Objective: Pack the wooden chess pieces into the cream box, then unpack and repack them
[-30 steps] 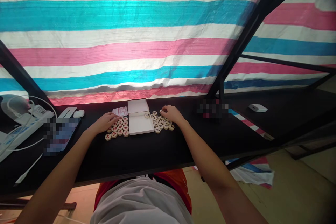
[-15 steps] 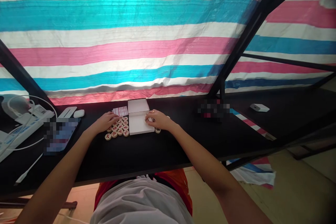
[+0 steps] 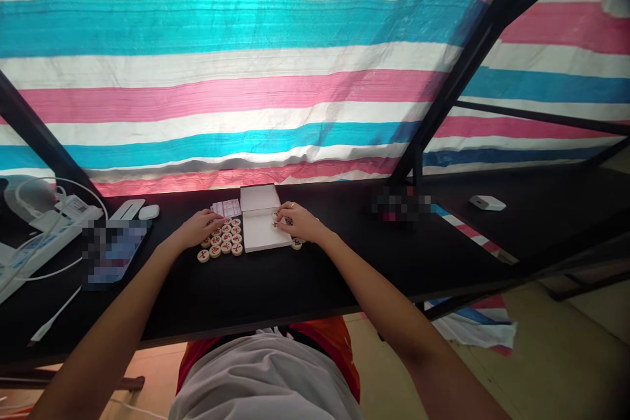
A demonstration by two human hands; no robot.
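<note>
My left hand (image 3: pixel 201 228) lies with its fingers stretched over a group of round Chinese chess pieces (image 3: pixel 226 247) marked with red characters. The group stands in rows on the black table, left of a white box (image 3: pixel 260 236) whose lid is folded back. Over the box's right side, my right hand (image 3: pixel 298 222), wearing a ring, has its fingers curled in a pinch at a Chinese chess piece (image 3: pixel 274 224) with a dark character. Another piece shows just above it. More pieces, including one Chinese chess piece (image 3: pixel 296 244), lie right of the box, partly hidden by this hand.
A red-lined paper (image 3: pixel 226 208) lies behind the red pieces. To the left are a phone (image 3: pixel 118 254), a white earphone case (image 3: pixel 148 212), a power strip (image 3: pixel 54 233) and cables. A blurred dark object (image 3: pixel 399 207) and a white charger (image 3: pixel 487 202) are to the right.
My right hand has shifted slightly right, so more of the pieces by its fingertips shows. My left hand stays on the red pieces.
</note>
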